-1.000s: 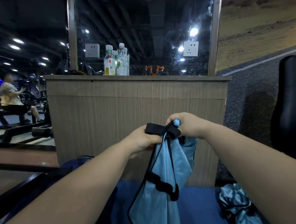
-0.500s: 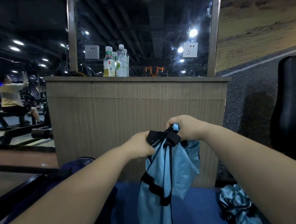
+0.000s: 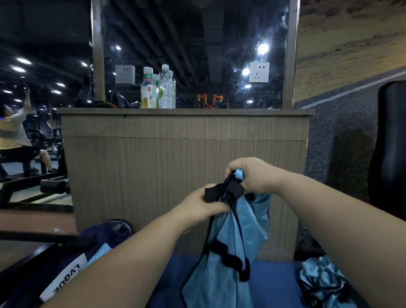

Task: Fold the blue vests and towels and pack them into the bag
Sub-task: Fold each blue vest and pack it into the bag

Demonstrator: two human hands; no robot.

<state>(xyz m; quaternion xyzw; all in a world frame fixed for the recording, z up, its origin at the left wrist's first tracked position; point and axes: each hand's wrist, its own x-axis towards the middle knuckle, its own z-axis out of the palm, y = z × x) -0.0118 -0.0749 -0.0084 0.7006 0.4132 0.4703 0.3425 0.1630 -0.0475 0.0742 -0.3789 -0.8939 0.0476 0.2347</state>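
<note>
Right now you are holding up a blue vest (image 3: 218,292), with the fingers of both hands curled on its black-trimmed top. Your right hand (image 3: 252,174) is gripping the bunched straps, and your left hand (image 3: 200,205), just beside it and slightly lower, is pinching the black trim. The vest is hanging from both hands over a blue mat (image 3: 274,282). A dark bag (image 3: 103,236) is lying below your left forearm, and a crumpled blue cloth (image 3: 321,282) is lying under your right forearm. Beyond your hands, bottles (image 3: 157,89) are standing on a wooden counter (image 3: 174,155).
</note>
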